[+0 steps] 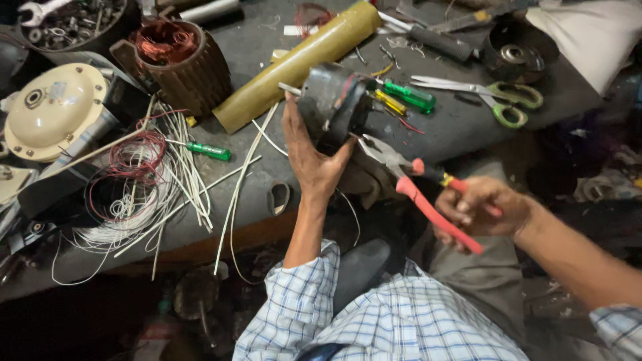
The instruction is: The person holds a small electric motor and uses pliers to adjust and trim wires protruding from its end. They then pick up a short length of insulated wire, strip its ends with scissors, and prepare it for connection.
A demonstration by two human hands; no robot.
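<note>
The left hand (311,160) has its grip closed around a dark, round motor part (334,103), palm under it and fingers up its near side, holding it tilted just above the tabletop (441,130). The right hand (478,210) is wrapped tight on the red handles of a pair of pliers (408,180), whose metal nose touches the lower edge of the motor part. Just behind the part lies a long yellowish tube (294,67), and beside it, to the right, a green-handled screwdriver (408,95) and green-handled scissors (498,97). Farther left rest a copper-wound stator (177,63), a smaller green screwdriver (207,150), loose white wires (180,167), a red wire coil (137,157) and a cream round cover (53,110).
</note>
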